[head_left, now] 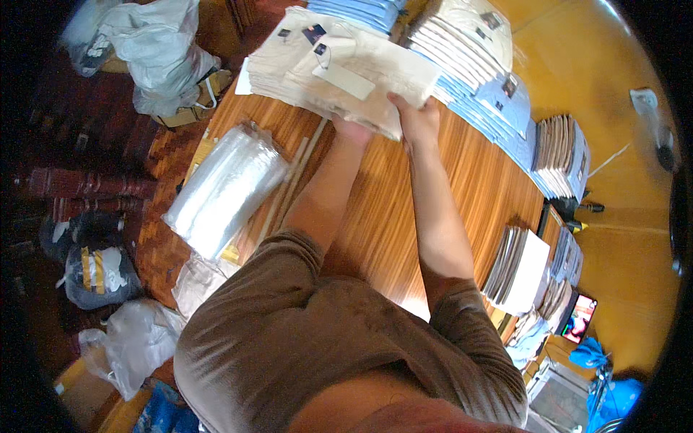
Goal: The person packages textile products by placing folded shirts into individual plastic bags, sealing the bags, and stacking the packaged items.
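Note:
Both my hands are at a folded cream garment [379, 86] with a dark hang tag and a blank white card on top. My right hand [421, 121] grips its near right edge, thumb on top. My left hand [352, 131] supports the near edge from beneath, its fingers hidden under the cloth. Beyond and to the left, a stack of similar cream garments [278, 68] lies on the wooden table [382, 216]. The held garment overlaps that stack, and I cannot tell whether they touch.
A roll of clear plastic [227, 184] lies on the table's left side. Stacks of cream garments [447, 40] and blue garments [491, 108] line the far right. More folded clothes [516, 267] and a lit phone [580, 317] are at right. Plastic bags [155, 50] stand at left.

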Available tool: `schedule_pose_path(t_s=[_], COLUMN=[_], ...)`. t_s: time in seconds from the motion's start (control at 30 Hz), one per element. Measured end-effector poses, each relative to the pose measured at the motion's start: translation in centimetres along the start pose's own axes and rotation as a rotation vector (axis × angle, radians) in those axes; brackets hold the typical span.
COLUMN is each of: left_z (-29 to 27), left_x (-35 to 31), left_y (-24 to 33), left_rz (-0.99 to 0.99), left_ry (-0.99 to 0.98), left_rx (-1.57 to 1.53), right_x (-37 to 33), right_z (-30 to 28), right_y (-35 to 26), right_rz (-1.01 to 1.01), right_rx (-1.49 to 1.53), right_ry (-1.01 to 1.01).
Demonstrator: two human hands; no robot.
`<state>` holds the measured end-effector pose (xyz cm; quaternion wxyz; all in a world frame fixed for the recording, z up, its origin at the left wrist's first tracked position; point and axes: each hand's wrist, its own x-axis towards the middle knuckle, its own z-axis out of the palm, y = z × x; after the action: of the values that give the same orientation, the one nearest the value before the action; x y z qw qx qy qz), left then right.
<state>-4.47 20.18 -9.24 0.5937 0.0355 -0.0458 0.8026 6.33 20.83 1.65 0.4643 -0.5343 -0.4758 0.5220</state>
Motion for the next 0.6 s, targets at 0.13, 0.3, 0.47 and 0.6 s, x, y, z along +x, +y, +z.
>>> schedule_pose_path(t_s=[0.13,0.3,0.47,0.6], left_z=[-6.8,-1.1,0.4,1.2], left_x=[-4.7,-19.2,-27.5,-30.0], left_y=[-1.1,1.8,6.4,7.9], left_rz=[0.122,0.057,-0.632,-0.719], left_ry=[-0.28,-0.121,0.346,0.443], left_rx=[0.225,1.567,0.571,1.17], right_x=[-9.6,-18.9,-25.6,-27.2], right_z=[-7.4,-16.7,-21.3,-22.9], right_y=[2.1,9.7,15.5,16.4], right_rz=[0.001,0.138,0.219,0.009], right_rx=[-0.04,-0.001,-0.143,-0.457], right_ry=[0.061,0.035,-0.073,0.004])
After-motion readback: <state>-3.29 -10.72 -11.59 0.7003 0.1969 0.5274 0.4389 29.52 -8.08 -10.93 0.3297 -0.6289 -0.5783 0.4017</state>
